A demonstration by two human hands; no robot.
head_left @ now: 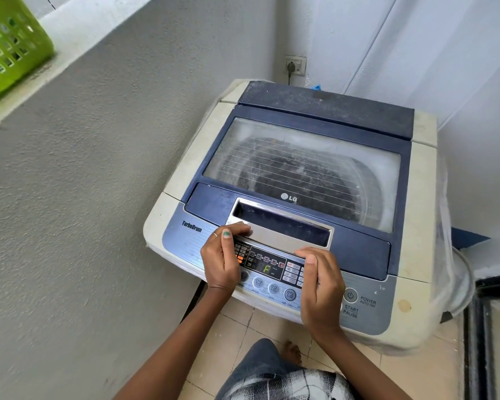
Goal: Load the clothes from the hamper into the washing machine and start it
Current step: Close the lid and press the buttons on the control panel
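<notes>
Washing machine (pixel 306 197): top-loader, fills the centre and right of the frame, set into a wall corner. Its long axis runs from the lower centre toward the upper right; the control panel (pixel 274 272) faces the lower edge of the frame, the hinge end points to the upper right. Lid (pixel 300 168) is down, flat, blue-framed with a dusty clear window; dark contents show dimly through it, not identifiable.

Left hand (pixel 223 261): at the left end of the lid handle (pixel 280 226), fingers curled over the handle's front lip, thumb lying along the panel edge. Grip narrow, holding the handle lip.

Right hand (pixel 321 284): at the right end of the same handle, fingers curled onto its front lip, palm covering part of the panel. Also a narrow hold on the lip.

Panel display lit, showing a green character between the two hands. Power button (pixel 350 295) just right of the right hand, uncovered.

Hamper (pixel 9 44): green, perforated, in the upper left corner of the frame on a ledge (pixel 70 33), well apart from the machine. Contents cannot be told.

Wall socket (pixel 295 64) with a plug, above the machine's far end.
</notes>
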